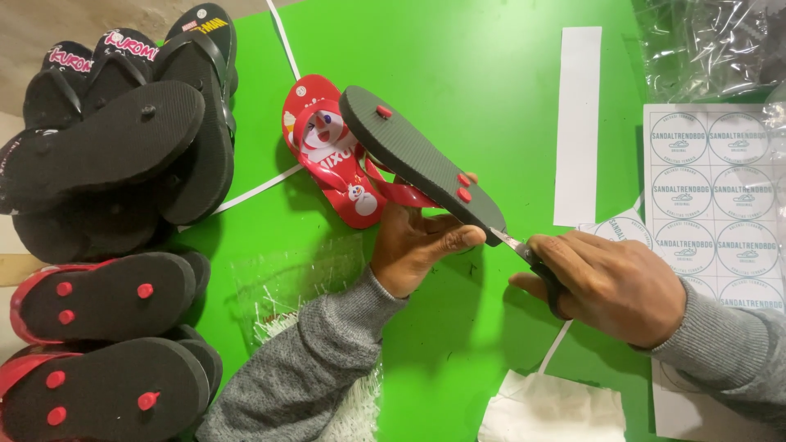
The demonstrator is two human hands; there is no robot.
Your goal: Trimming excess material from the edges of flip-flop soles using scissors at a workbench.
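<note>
Head view: left hand [417,245] grips sandal [422,164]; right hand [610,286] clenches scissors [532,262] at its edge.

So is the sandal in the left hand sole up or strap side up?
Sole up. The sandal shows its black underside with three red strap plugs; its red straps hang below, above the left hand.
</note>
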